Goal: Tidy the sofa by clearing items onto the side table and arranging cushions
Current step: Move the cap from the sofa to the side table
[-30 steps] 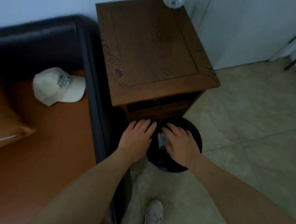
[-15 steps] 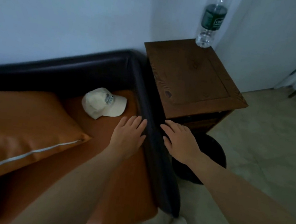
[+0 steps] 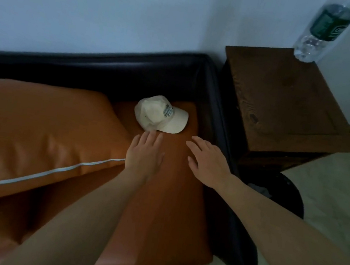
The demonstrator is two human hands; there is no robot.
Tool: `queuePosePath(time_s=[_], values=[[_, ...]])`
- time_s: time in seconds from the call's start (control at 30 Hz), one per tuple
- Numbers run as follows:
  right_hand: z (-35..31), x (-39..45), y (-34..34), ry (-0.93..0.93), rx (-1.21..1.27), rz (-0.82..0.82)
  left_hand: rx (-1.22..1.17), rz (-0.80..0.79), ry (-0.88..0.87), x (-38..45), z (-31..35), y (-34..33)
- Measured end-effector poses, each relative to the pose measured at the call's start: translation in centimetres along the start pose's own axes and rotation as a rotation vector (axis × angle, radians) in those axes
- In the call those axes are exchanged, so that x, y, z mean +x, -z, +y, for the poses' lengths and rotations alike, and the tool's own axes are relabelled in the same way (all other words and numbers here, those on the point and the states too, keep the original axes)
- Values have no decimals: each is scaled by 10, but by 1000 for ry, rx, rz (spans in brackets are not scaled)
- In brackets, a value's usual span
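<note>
Hands out over the orange seat of the sofa (image 3: 161, 197), both palm-down and holding nothing: the left hand (image 3: 144, 155) has a wide, flat grip with fingertips just short of the cream cap (image 3: 160, 115), and the right hand (image 3: 208, 161) is spread just as wide beside the dark armrest. Cap lies in the seat's far corner, brim toward the armrest, with the big orange cushion (image 3: 36, 134) to its left, white piping along its edge. Wooden side table (image 3: 285, 102) stands just past the armrest, a clear bottle (image 3: 321, 29) on its back corner, and a black bin (image 3: 281, 197) sits on the floor in front of it.
</note>
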State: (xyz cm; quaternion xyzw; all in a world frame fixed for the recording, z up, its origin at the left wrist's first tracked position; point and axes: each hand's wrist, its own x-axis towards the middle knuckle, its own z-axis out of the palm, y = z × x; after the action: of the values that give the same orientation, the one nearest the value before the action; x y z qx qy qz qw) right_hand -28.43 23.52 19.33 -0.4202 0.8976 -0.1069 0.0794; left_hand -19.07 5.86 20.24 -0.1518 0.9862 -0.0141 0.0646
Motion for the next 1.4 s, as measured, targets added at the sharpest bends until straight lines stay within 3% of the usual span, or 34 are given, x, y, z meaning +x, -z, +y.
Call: queuePosePath(time_s=[0.5, 0.83, 1.07, 1.4], values=[[44, 163, -55, 28, 24, -167, -73, -121, 233, 139, -61, -40], [80, 236, -122, -64, 6, -344, -62, -202, 256, 243, -92, -106], [91, 262, -152, -49, -89, -511, -1, -257, 165, 285, -103, -137], [86, 264, -176, -80, 32, -448, -178, -90, 159, 278, -107, -152]])
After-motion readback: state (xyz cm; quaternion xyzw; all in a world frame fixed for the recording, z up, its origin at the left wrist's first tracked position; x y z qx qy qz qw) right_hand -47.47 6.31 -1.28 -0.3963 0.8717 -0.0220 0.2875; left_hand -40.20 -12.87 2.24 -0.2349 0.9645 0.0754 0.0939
